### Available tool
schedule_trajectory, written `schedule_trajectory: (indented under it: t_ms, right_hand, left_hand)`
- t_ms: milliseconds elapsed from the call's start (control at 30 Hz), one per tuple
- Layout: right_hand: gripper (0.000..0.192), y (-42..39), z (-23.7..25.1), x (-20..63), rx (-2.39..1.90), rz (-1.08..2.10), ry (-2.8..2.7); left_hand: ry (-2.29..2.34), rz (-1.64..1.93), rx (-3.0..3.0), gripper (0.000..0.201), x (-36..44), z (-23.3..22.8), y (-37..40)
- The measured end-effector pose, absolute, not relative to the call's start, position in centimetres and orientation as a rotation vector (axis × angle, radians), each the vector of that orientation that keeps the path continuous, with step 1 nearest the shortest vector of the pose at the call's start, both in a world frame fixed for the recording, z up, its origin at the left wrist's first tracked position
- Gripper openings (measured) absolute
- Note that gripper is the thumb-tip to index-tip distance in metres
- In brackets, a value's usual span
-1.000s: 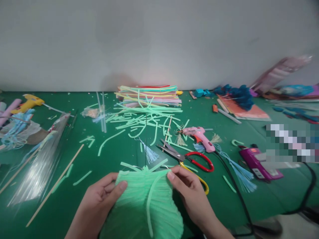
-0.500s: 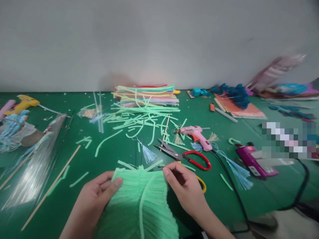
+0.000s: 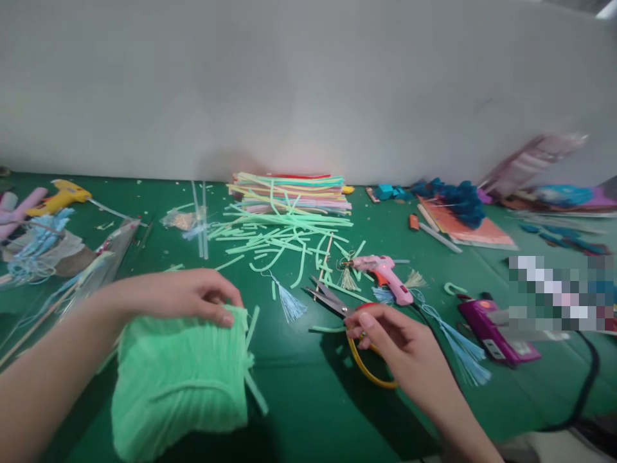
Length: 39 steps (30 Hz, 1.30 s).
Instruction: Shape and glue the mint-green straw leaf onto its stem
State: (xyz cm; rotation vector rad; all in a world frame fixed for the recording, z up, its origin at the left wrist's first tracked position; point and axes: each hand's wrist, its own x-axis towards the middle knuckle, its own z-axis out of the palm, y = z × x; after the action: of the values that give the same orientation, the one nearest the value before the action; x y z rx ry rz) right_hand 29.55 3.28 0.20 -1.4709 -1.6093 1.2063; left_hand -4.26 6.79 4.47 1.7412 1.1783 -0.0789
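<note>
My left hand (image 3: 212,299) is closed on the upper edge of a mint-green panel (image 3: 183,379) made of pipe cleaners in rows. The panel is turned on its side, with loose stem ends sticking out at its right edge. Over the handles of red-handled scissors (image 3: 332,301) lies my right hand (image 3: 393,341), its fingers curled around the red loops and largely hiding them. The blades stay on the table, pointing up and left. A yellow handle loop (image 3: 369,376) shows beneath this hand. One short green stem (image 3: 325,329) lies left of the fingertips.
Behind the hands are cut green stems (image 3: 274,238) and a stack of coloured pipe cleaners (image 3: 294,196). A pink glue gun (image 3: 385,273) lies right of the scissors, near blue tassels (image 3: 456,341). A purple device (image 3: 496,331) stands farther right, a yellow glue gun (image 3: 62,196) far left.
My left hand has carried the green panel left and turned it sideways. My right hand has let go of the panel's corner and moved onto the scissors' handles.
</note>
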Motion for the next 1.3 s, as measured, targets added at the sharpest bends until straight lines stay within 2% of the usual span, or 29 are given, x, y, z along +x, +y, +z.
schedule_trajectory:
  t_ms: [67,233,333,433,567,800,1000,1167,1300]
  right_hand:
    - [0.038,2.8,0.0,29.7,-1.529,1.221,-1.676]
    - [0.042,1.7,-0.9,29.7,-1.655,1.176,-1.79]
    - [0.04,1.9,-0.8,30.8,-1.695,1.119,-1.857]
    - [0.038,2.5,-0.3,32.5,-1.77,0.933,-1.871]
    - [0.038,3.1,-0.2,33.9,-1.841,0.674,-1.912]
    - [0.033,3.2,-1.2,33.6,-1.814,0.566,-1.972]
    - [0.034,5.8,-1.8,35.5,-1.922,0.342,-1.968]
    - [0.056,10.3,-3.9,36.6,-1.938,-0.222,-2.134]
    - [0.06,12.7,-5.0,35.9,-2.119,-0.295,-2.288]
  left_hand:
    - [0.981,-0.254,1.799,0.025,-2.8,3.8,8.7]
    - [1.048,-0.2,1.953,0.013,1.1,1.9,8.9]
    - [1.275,-0.026,2.116,0.02,1.1,2.2,7.1]
    - [1.427,0.129,2.342,0.019,0.7,2.3,5.0]
    - [1.289,0.095,2.498,0.022,1.6,0.6,3.1]
    - [1.212,0.184,2.684,0.025,1.9,-3.4,3.3]
    - [1.244,0.304,2.509,0.025,1.4,-4.1,3.9]
    - [1.183,0.385,2.263,0.028,1.7,-3.7,4.3]
    - [1.261,0.379,2.06,0.028,1.8,-3.3,4.4]
